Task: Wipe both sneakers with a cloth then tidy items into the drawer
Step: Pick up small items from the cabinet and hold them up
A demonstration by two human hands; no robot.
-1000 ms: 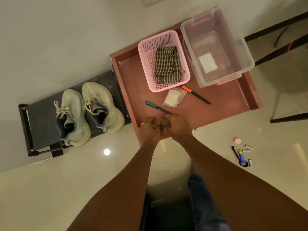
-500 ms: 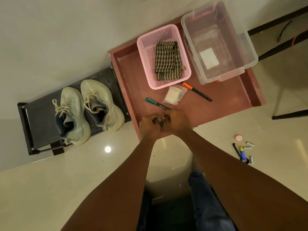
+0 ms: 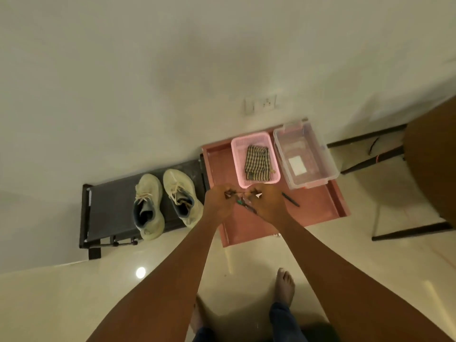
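While both arms are stretched forward, the left hand (image 3: 217, 202) and right hand (image 3: 270, 204) are held close together at frame centre, fingers curled and pinching small bits (image 3: 228, 193); what these are cannot be told. The drawer (image 3: 318, 206) lies directly beneath the hands, its bare floor showing to their right, so the right hand is nearer. The cloth (image 3: 256, 162) is seen folded in the basket (image 3: 250, 136) just above; the sneakers (image 3: 149, 206) are set on the rack (image 3: 111, 201), left.

The left hand (image 3: 217, 202) and right hand (image 3: 269, 203) curl round small bits (image 3: 230, 193) — too blurred to name — and the right hides half a black pen (image 3: 292, 200).
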